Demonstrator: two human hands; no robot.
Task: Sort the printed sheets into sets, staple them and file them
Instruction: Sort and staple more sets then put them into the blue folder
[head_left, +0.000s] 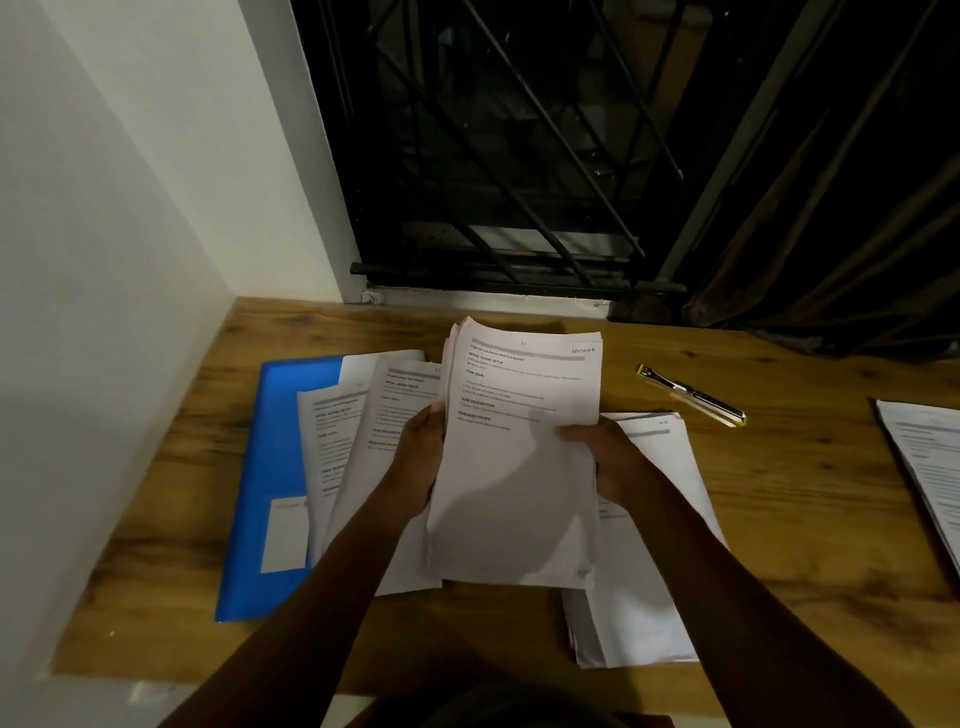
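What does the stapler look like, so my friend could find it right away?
Find the barred window behind the wooden desk. Under its right end, on bare wood right of the lifted stack, lies the stapler. It is the only slim, shiny metal thing with yellow-green trim; everything near it is paper.

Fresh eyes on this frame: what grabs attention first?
The stack of printed sheets held up at the centre, gripped by the left hand and right hand on either edge. Next, the bright blue folder lying on the left of the wooden desk, partly under fanned-out sheets. A stapler lies on the desk to the right, beyond the hands, untouched.
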